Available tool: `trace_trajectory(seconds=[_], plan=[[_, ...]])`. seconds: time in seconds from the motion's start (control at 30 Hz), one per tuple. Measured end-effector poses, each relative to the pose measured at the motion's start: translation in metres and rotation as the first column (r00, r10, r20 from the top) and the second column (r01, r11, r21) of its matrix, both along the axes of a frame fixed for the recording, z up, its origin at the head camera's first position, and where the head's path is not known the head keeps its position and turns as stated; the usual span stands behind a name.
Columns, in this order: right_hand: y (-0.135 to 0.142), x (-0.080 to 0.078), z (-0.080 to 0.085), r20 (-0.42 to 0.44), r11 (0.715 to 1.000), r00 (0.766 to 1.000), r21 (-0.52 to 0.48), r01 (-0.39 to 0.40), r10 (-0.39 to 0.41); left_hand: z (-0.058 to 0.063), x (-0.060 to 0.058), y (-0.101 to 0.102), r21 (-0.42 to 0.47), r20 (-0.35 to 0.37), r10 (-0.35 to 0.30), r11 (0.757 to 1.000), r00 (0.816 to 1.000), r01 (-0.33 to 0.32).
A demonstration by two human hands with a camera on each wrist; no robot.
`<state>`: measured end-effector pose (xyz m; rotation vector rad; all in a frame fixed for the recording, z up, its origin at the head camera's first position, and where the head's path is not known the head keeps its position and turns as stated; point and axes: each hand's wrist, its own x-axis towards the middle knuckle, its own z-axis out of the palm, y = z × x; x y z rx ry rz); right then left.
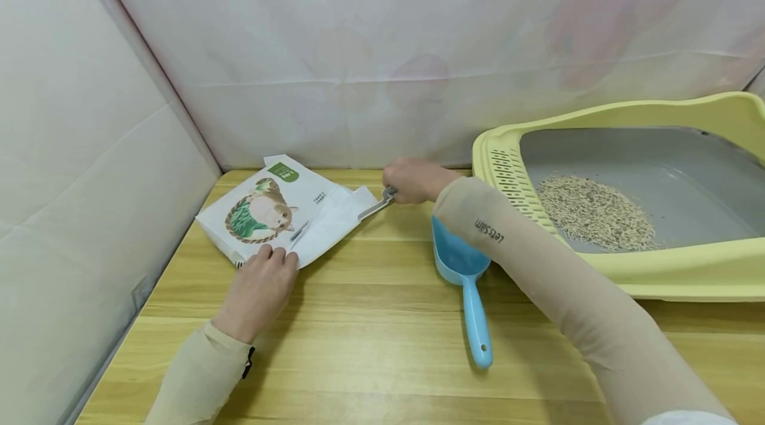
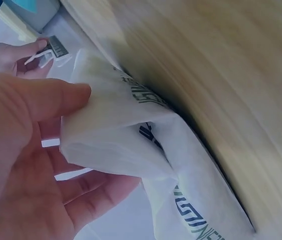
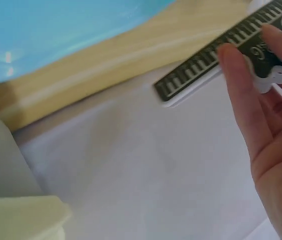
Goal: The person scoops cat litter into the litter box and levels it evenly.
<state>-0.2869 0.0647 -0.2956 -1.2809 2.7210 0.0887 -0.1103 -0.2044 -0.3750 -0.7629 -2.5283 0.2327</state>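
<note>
A white litter bag [image 1: 281, 209] with a cat picture lies flat at the table's back left. My left hand [image 1: 263, 279] pinches the bag's near edge; in the left wrist view the thumb [image 2: 55, 95] and fingers hold a fold of the white bag [image 2: 120, 135]. My right hand [image 1: 412, 179] grips a slim grey-and-white ridged tool [image 1: 376, 204] whose tip rests on the bag's right end. The right wrist view shows the tool's dark ridged strip [image 3: 211, 67] under my fingers [image 3: 241, 95], above the white bag [image 3: 146, 170].
A blue scoop [image 1: 463, 265] lies on the wooden table [image 1: 370, 345] beneath my right forearm. A yellow litter box [image 1: 687, 272] with a grey pan and a pile of litter [image 1: 594, 212] stands at the right. White walls close off the back and left.
</note>
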Motion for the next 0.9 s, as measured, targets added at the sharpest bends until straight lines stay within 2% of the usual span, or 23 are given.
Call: trace_trajectory(seconds=[0.1,0.23,0.47,0.7,0.9], plan=[[-0.002,0.003,0.000,-0.057,0.996,0.995,-0.034,-0.087,0.085,0.000,0.000,0.001,-0.022,-0.011,0.010,1.000,1.000,-0.010],[-0.005,0.007,0.002,-0.101,0.988,0.986,-0.064,-0.138,0.132,0.001,-0.001,0.001,0.004,0.006,0.020,1.000,1.000,-0.020],[-0.010,0.013,0.003,-0.186,0.979,0.962,-0.002,-0.202,0.198,0.002,-0.005,-0.003,0.079,0.069,0.014,0.997,0.998,-0.020],[-0.014,0.016,-0.001,-0.235,0.962,0.934,0.018,-0.271,0.268,0.004,-0.007,-0.004,0.150,0.128,0.035,0.987,0.991,-0.054],[-0.020,0.021,-0.005,-0.220,0.947,0.922,0.044,-0.317,0.319,0.005,-0.006,-0.004,0.160,0.149,0.047,0.985,0.988,-0.071]])
